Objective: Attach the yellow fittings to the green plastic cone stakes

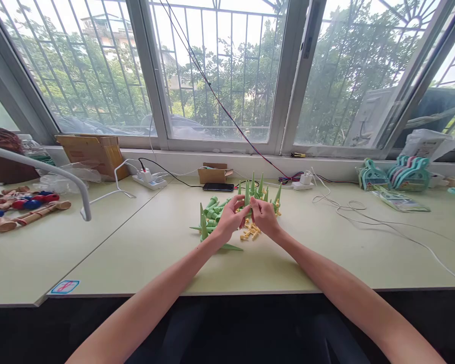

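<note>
Green cones (203,230) at frame centre, several upright, likely kept within reach. Left hand (230,218) and right hand (264,216) close together there, probably steadying one; both curled, can't tell what's clamped. Yellow pieces (255,234) loose just below.

Wooden toys (43,215) with red and blue parts lay at the far left of the table (364,253); a cardboard box (108,157) stood beyond them; a black phone (218,187) lay before a small carton (214,175); a white power strip (151,183) sat between the two boxes; turquoise clips (411,174) stood at the right; trees (364,76) showed through the windows (296,76).
</note>
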Available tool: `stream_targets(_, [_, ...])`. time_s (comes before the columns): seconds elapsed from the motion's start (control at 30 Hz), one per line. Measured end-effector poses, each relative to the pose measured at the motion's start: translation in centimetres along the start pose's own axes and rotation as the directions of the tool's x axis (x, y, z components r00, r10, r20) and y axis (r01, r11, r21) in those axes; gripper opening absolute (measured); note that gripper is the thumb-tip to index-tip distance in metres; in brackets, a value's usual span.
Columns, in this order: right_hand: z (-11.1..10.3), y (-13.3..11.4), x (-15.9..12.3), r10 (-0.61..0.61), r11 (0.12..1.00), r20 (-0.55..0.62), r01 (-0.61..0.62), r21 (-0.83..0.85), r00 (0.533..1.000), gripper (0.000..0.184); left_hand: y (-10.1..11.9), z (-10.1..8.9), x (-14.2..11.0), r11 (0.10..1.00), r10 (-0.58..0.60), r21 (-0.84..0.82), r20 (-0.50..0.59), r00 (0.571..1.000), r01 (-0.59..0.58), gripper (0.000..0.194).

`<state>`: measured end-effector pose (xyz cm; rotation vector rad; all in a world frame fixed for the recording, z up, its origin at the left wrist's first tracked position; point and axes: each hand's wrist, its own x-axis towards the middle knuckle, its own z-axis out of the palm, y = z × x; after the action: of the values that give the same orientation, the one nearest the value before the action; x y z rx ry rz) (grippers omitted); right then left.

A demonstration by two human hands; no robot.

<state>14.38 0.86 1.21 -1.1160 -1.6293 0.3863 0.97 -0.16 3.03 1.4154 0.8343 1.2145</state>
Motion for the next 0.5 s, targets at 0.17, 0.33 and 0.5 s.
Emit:
stream_targets(0.17, [0.02, -0.12, 0.03, 0.007, 1.0, -0.032, -0.008, -0.019, 0.999, 0.061, 0.15, 0.17, -0.14, 1.0, 0.018, -0.004, 0.009, 1.0, -0.018, 0.042])
stream_targets(0.33, [-0.01, -0.07, 0.1, 0.005, 0.999, -0.046, -0.007, -0.038, 0.999, 0.061, -0.02, 0.16, -0.1, 0.999, 0.048, -0.01, 0.027, 0.998, -0.047, 0.041])
stream_targets(0.5, [0.05, -0.09, 0.07, 0.014, 0.999, -0.052, -0.016, -0.037, 0.999, 0.062, -0.16, 0.25, -0.06, 0.999, 0.049, -0.012, 0.018, 0.999, -0.049, 0.044])
